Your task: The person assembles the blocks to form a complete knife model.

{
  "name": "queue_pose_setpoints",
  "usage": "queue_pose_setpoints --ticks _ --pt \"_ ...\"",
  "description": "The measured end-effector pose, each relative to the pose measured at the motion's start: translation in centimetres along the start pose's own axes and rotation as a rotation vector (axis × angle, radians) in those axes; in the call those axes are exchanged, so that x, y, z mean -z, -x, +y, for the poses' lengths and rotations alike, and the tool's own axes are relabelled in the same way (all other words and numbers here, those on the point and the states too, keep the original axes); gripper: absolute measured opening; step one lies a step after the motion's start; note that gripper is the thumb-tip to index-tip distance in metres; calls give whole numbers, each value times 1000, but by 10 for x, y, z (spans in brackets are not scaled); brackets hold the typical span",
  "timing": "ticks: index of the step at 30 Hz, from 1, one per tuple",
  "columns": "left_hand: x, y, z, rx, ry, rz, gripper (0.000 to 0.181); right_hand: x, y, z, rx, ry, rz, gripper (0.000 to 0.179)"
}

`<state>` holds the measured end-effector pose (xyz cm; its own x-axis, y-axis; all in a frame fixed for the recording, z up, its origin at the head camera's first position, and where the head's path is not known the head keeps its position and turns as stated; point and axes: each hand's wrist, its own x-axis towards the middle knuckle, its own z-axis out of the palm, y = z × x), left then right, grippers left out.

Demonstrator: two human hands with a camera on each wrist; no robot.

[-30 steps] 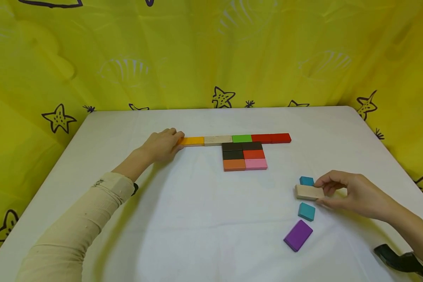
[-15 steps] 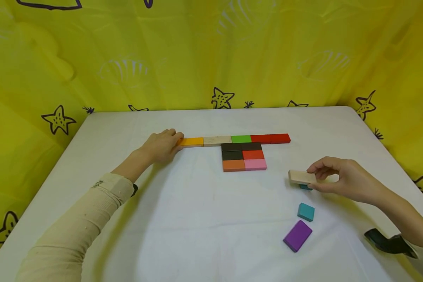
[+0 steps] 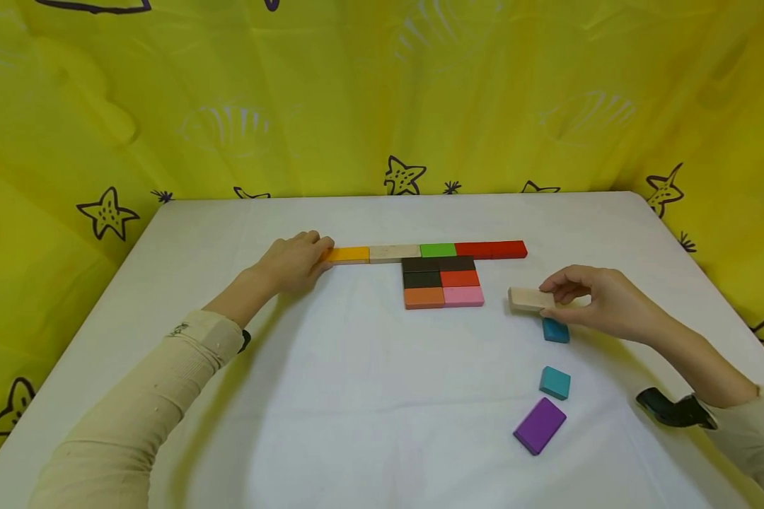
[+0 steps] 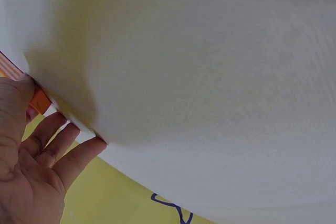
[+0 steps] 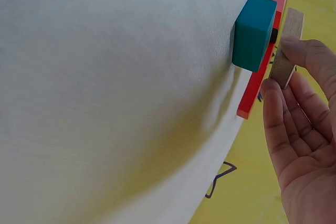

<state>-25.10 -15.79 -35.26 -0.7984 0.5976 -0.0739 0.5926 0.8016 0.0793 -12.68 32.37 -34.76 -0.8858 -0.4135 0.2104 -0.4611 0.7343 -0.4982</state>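
My right hand pinches a plain wooden block by its right end, between thumb and fingertips. The right wrist view shows the same wooden block lifted above the cloth. At the row's left end, my left hand holds a yellow-orange block; thumb and forefinger grip its end in the left wrist view. Rightward from it run a plain wooden block, a green block and two red blocks. Below them sit black blocks, a red-orange, an orange and a pink block.
Just below the right hand lies a blue block. Nearer the front are a teal block and a purple block, both apart from the arrangement. A white cloth covers the table; a yellow curtain hangs behind.
My right hand has carried the wooden block away from me and slightly left, past the blue block and toward the arrangement. The left hand has stayed on the yellow-orange block.
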Motion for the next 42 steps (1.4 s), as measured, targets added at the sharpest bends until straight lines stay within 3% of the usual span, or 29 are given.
queue_pose_setpoints --ticks 19,42 --pt "-1 1 1 17 13 -8 34 -6 -33 3 -52 27 -55 32" --pt "0 1 3 4 12 14 31 -12 -57 2 -102 -2 -88 32"
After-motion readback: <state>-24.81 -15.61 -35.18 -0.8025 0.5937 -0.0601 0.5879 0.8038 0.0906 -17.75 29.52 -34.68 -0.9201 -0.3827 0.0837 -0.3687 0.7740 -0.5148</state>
